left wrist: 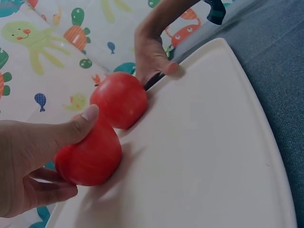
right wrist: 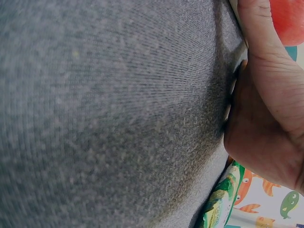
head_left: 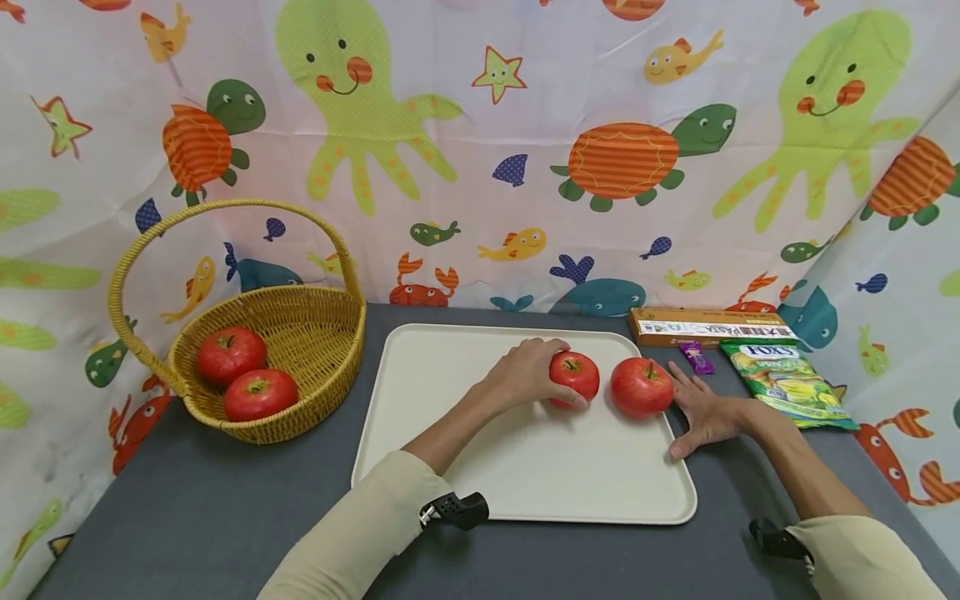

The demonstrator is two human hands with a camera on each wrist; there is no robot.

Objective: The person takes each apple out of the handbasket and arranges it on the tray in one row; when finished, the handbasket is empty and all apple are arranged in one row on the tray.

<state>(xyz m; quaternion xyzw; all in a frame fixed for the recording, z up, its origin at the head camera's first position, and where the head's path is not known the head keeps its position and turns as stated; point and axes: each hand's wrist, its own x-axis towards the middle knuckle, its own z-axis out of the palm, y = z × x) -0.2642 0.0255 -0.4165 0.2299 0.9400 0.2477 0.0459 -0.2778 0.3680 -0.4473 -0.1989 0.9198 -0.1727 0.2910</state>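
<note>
My left hand holds a red apple over the cream tray, thumb on the near side and fingers behind it. In the left wrist view the thumb lies across the top of this apple. A second red apple sits on the tray just to its right. At the tray's right edge my right hand has its fingers spread, close beside the second apple, with nothing in its grasp. The right wrist view shows that hand low over the grey cloth.
A yellow wicker basket with a tall handle stands at the left, two red apples inside. Behind the right hand lie a long pasta box, a small purple packet and a green Foxs bag. A printed curtain hangs behind.
</note>
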